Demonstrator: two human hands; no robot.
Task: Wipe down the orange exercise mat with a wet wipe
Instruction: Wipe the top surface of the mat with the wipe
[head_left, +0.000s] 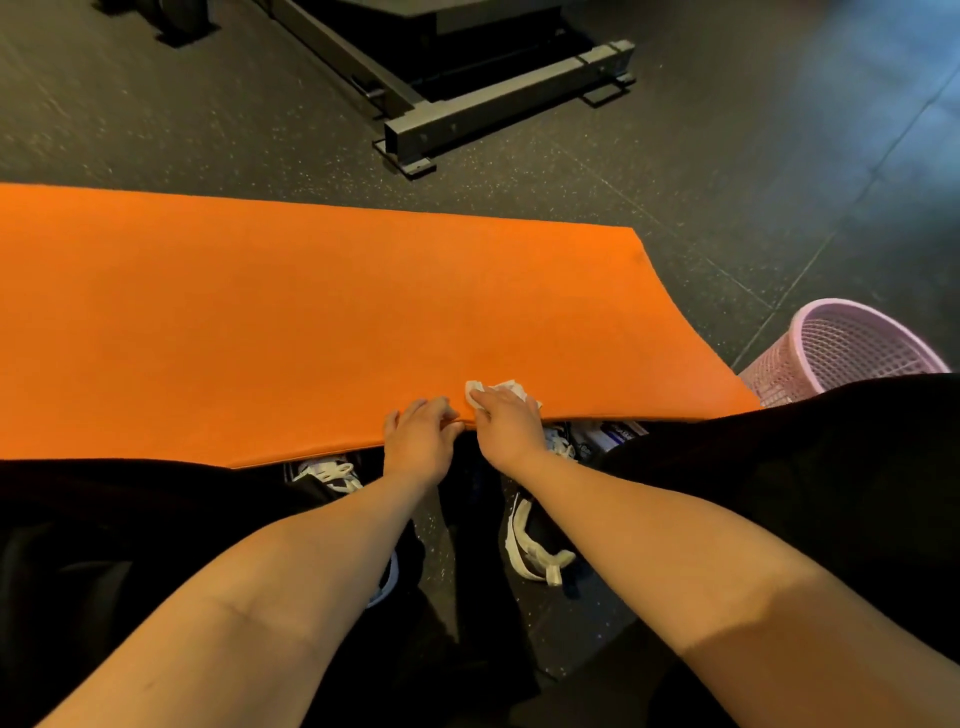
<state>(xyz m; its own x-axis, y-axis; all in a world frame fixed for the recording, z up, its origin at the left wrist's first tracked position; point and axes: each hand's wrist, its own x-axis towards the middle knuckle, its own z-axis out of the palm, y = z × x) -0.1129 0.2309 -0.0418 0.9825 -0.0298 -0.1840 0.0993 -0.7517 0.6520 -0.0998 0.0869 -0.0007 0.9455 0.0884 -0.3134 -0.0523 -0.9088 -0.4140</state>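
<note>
The flat orange foam exercise mat (311, 312) spans mid-frame. At its near edge, lower centre, the right hand (506, 418) curls its fingers onto a crumpled white wet wipe (501, 388); the left hand (418, 431) pinches that edge. Wiping seems barely begun; no damp streaks show

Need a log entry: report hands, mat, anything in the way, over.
Left hand grips orange mat near edge. Right hand holds wet wipe against it. Pink basket beside mat's end, not blocking.

Matt foam mat (311, 312) — crumpled paper-like wipe (501, 388).
</note>
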